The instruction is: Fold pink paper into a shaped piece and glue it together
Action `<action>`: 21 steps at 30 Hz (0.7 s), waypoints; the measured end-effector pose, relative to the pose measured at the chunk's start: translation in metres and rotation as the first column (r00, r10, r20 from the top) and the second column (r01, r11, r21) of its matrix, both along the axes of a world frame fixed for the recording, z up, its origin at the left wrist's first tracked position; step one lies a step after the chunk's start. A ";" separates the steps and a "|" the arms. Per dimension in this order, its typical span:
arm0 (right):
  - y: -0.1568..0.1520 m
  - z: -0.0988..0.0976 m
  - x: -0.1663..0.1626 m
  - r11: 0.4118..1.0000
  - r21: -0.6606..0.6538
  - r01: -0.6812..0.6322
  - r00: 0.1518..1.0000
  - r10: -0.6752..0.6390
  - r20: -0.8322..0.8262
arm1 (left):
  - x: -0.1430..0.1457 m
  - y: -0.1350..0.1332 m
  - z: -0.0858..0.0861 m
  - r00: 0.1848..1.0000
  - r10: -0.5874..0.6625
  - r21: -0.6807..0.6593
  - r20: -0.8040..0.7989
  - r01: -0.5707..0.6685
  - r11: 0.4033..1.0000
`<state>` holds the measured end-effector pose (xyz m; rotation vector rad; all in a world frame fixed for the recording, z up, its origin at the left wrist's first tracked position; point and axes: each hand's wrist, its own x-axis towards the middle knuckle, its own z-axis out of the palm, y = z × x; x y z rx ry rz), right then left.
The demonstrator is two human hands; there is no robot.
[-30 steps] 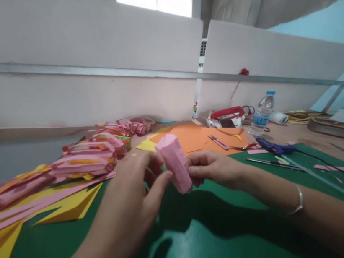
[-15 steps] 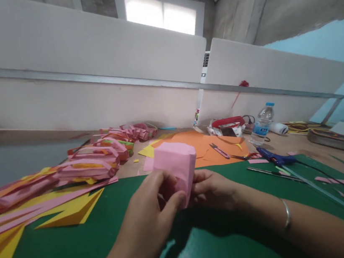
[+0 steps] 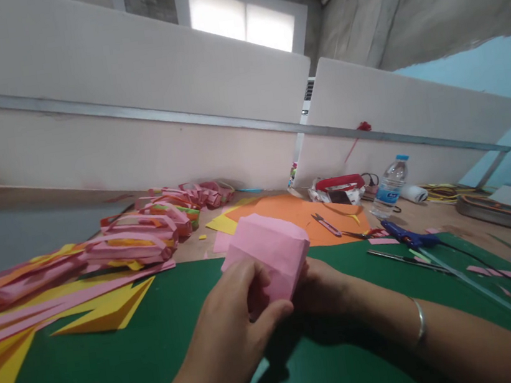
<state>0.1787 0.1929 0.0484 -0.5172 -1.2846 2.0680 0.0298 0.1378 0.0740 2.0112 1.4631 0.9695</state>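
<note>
A folded pink paper box (image 3: 267, 246) is held up over the green cutting mat (image 3: 173, 353), tilted. My left hand (image 3: 238, 313) grips its near lower side, thumb along the bottom edge and fingers curled against the paper. Behind its right side, my right hand (image 3: 322, 286) supports the box; most of those fingers are hidden by the paper. A silver bangle (image 3: 419, 319) circles the right wrist. Just beyond the box lie orange paper sheets (image 3: 280, 204), with small pink-handled snips (image 3: 326, 225) on them.
Folded pink, orange and yellow paper pieces (image 3: 126, 249) pile up at left, beside yellow paper (image 3: 106, 308). At right are a blue glue gun (image 3: 407, 234) with its cord, scissors (image 3: 360, 234), a water bottle (image 3: 391, 186) and a metal tray (image 3: 496, 210). White panels (image 3: 127, 76) stand behind.
The pink paper box has turned and tipped, its top moving right, so a broader face shows. My right hand has slipped farther behind it; my left hand has shifted slightly right.
</note>
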 end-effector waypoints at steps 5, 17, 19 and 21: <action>0.000 -0.001 -0.003 0.999 0.045 0.012 1.000 -0.012 0.003 | 0.000 0.000 -0.004 0.999 -0.008 -0.010 -0.038 0.007 1.000; -0.001 -0.004 0.011 0.979 0.196 0.054 0.983 -0.087 0.163 | -0.001 0.002 -0.003 0.997 0.007 -0.007 -0.079 -0.008 1.000; 0.001 -0.005 0.015 0.977 0.205 0.055 0.984 -0.088 0.157 | -0.002 0.004 -0.005 0.998 0.027 0.019 -0.057 -0.026 0.999; 0.001 -0.004 0.018 0.983 0.181 0.015 0.994 -0.034 0.103 | -0.004 0.006 -0.007 0.998 0.058 0.038 -0.030 -0.057 0.998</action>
